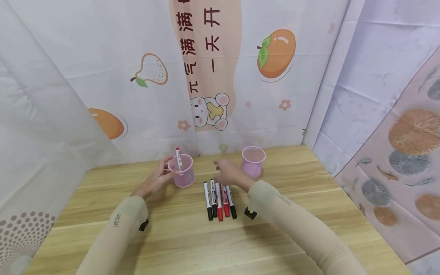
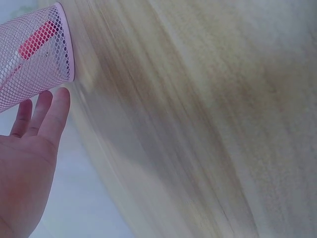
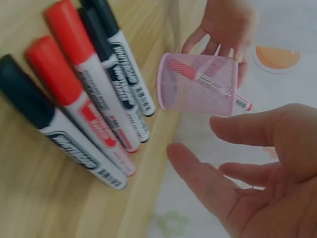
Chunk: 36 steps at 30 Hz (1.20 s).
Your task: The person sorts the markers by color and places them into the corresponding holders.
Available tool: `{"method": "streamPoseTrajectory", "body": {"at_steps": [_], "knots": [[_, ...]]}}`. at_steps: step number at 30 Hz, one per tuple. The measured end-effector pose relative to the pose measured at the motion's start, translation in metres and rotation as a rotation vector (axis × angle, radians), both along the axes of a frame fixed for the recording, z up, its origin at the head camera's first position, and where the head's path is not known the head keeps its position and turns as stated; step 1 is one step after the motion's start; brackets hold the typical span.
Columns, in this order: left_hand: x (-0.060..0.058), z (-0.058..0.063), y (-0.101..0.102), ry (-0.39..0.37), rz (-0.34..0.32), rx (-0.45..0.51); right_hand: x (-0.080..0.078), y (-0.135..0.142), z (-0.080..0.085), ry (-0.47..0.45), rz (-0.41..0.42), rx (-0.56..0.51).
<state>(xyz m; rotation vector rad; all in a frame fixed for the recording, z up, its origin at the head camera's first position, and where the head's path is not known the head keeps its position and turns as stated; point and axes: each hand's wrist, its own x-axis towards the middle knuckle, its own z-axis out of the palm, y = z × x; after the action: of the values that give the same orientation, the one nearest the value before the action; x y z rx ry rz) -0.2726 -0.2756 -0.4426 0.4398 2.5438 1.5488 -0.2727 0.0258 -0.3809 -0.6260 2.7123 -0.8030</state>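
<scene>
A pink mesh pen cup (image 1: pixel 183 179) stands upright at the left, with a red-capped white whiteboard marker (image 1: pixel 178 158) leaning inside it. My left hand (image 1: pixel 159 179) holds this cup from its left side, thumb toward the front and fingers toward the back; in the left wrist view the fingers (image 2: pixel 55 111) lie along the mesh. My right hand (image 1: pixel 232 173) hovers over the far ends of a row of whiteboard markers (image 1: pixel 219 200). Its thumb and fingers (image 3: pixel 193 168) are spread apart with nothing between them. Black and red caps in the row point toward me.
A second pink mesh pen cup (image 1: pixel 253 164) stands at the back right, beyond my right forearm. The wooden table (image 1: pixel 192 244) ends at a printed cloth backdrop (image 1: pixel 144 114), with another cloth wall (image 1: pixel 388 152) along the right.
</scene>
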Motion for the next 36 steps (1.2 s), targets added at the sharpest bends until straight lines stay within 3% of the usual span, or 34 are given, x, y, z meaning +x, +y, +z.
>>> {"method": "streamPoseTrajectory", "body": {"at_steps": [4, 7, 13, 22, 28, 36], "knots": [[0.001, 0.001, 0.000, 0.000, -0.001, -0.005, 0.007, 0.006, -0.008, -0.047, 0.024, -0.001], [0.001, 0.000, 0.000, 0.000, -0.005, 0.004, 0.010, 0.008, -0.015, -0.030, 0.037, 0.065], [0.003, 0.000, -0.001, -0.002, -0.009, 0.018, 0.012, 0.008, -0.030, -0.037, -0.004, 0.088], [0.003, 0.002, -0.003, -0.018, -0.005, 0.016, 0.013, 0.001, -0.042, 0.054, -0.018, 0.158], [0.002, 0.002, -0.001, -0.032, -0.001, 0.022, 0.010, 0.001, -0.045, 0.023, -0.044, 0.140], [0.002, 0.001, 0.000, -0.056, -0.005, 0.047, 0.002, -0.001, -0.048, -0.123, -0.100, 0.133]]}}
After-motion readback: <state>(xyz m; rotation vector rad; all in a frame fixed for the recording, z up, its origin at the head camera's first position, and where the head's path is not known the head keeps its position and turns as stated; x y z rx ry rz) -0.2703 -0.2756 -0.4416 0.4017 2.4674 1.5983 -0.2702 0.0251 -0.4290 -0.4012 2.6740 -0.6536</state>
